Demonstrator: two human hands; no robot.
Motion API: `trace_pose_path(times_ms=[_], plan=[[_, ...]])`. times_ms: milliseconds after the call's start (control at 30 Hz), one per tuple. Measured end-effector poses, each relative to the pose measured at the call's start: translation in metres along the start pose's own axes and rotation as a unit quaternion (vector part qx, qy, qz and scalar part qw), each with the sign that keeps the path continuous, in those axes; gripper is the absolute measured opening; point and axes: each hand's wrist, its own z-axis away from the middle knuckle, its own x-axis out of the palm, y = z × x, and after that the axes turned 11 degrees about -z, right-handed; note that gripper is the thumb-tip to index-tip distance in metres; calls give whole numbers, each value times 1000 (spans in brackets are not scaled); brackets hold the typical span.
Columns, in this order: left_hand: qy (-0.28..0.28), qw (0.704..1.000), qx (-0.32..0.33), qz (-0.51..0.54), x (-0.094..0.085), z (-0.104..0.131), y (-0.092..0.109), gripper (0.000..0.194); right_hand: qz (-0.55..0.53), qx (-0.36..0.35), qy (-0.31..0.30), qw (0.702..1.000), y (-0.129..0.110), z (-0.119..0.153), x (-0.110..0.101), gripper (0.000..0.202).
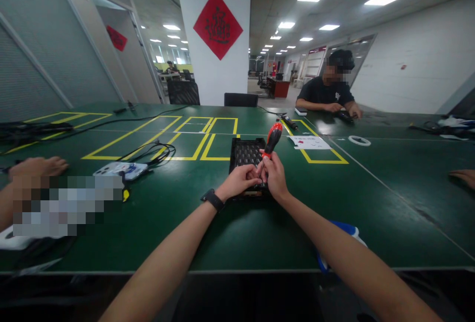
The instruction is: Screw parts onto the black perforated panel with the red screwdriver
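A screwdriver (273,138) with a red and black handle stands nearly upright, slightly tilted, over a black box-like tray (245,153) with a patterned inside. My right hand (275,176) is closed around the screwdriver's lower part. From the left, my left hand (239,181) meets it over the tray's near end, its thumb and fingers pinched together by the shaft. Whatever the left fingertips hold is hidden. The screwdriver's tip cannot be made out among the fingers. A dark watch band is on my left wrist.
Yellow tape outlines mark the green table (156,228). A phone (120,169) and cables lie left, near another person's hand (39,167). Right are a paper sheet (318,143), a tape roll (359,141) and a blue-white item (347,228). A person (326,92) sits across the table.
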Motion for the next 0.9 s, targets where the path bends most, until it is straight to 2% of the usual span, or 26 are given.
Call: trace_pose_path(times_ms=[133, 367, 567, 733, 900], plan=[[13, 1000, 3, -20, 0, 0, -2, 24, 3, 1, -14, 1000, -1, 2, 0, 35], [-44, 998, 38, -5, -5, 0, 1, 17, 1, 3, -12, 1000, 1, 1, -2, 35], [-35, 998, 57, -13, -4, -1, -2, 18, -2, -1, -2, 1000, 3, -1, -3, 34], [-22, 999, 26, -3, 0, 0, -6, 25, 3, -6, 2, 1000, 3, 0, -2, 33], [-3, 999, 17, -39, 1, 0, -7, 23, 6, -7, -15, 1000, 2, 1, -2, 32]])
